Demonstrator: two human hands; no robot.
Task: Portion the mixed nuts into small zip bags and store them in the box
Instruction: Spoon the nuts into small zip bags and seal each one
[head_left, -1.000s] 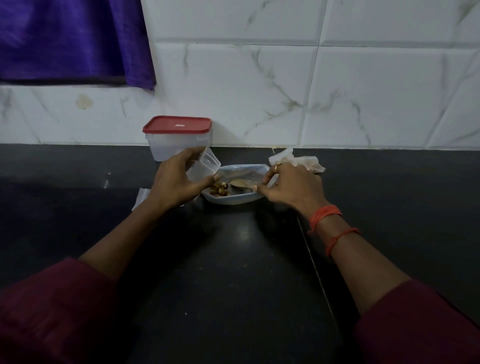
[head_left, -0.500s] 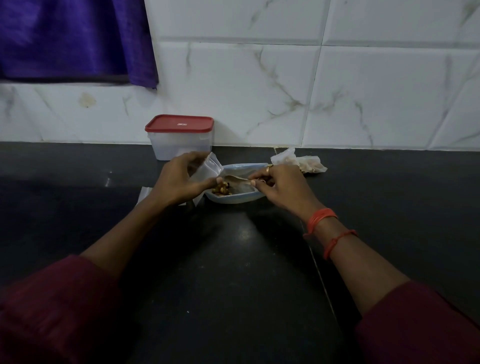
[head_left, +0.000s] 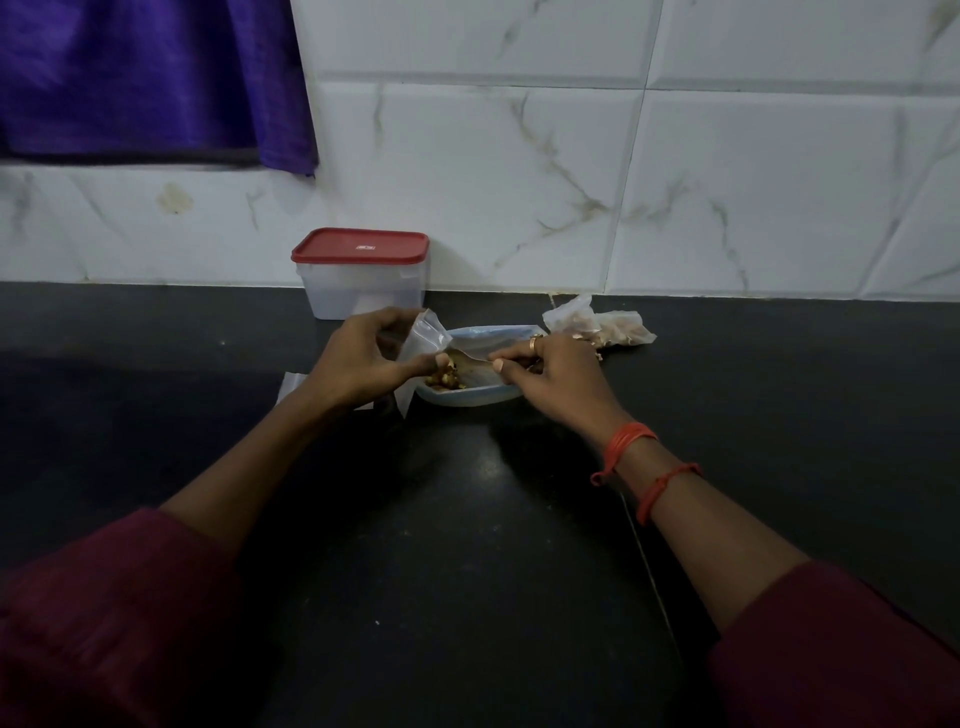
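Head view showed the mixed nuts (head_left: 444, 378) heaped at the left end of a shallow blue dish (head_left: 493, 397), near the middle of the dark table (head_left: 467, 519). Loose and light, they would likely roll and scatter, so a scoop suited them better than pinching. The right hand (head_left: 556, 371) pinched a spoon (head_left: 470, 358) by its handle, its bowl over the heap. The left hand (head_left: 358, 358) had its fingers (head_left: 387, 317) and thumb curled on a zip bag (head_left: 427, 336), thin, limp and probably slippery; holding it near the mouth seemed wise. Filled bags (head_left: 597, 325) lay just beyond the dish, and the box (head_left: 361, 280), red lid on, stood by the wall.
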